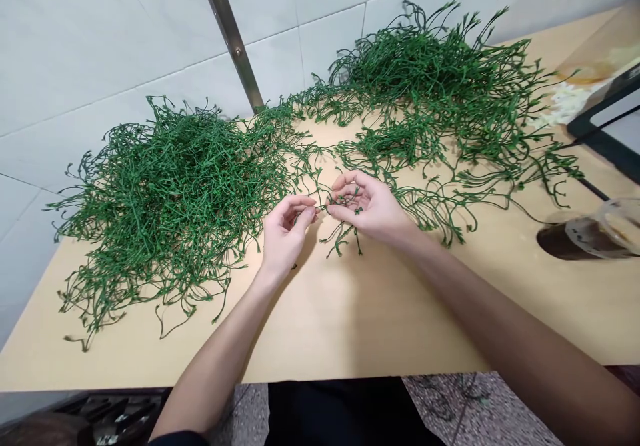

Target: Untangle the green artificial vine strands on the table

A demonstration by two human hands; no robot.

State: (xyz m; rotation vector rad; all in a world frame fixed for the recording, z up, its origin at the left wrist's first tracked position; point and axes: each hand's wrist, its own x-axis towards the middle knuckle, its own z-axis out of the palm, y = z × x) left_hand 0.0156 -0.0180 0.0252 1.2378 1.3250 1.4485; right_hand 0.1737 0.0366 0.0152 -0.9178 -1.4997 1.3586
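Observation:
Over the middle of the table, my left hand (286,227) pinches the end of a thin green plastic stem, thumb against fingertips. My right hand (373,207) faces it, closed around a few green artificial stems (342,235) whose branched tips hang below the palm. The fingertips of both hands are nearly touching. A large heap of the same green stems (175,179) lies left of my left hand. Another heap (425,66) lies beyond my right hand, with looser stems spread between the two.
The wooden table (310,333) meets a white tiled wall (125,39) with a metal strip (233,39). At right stand a plastic cup of dark drink (575,238) and a black-edged device (613,116). White small pieces (570,103) lie behind it. Some stems are on the floor.

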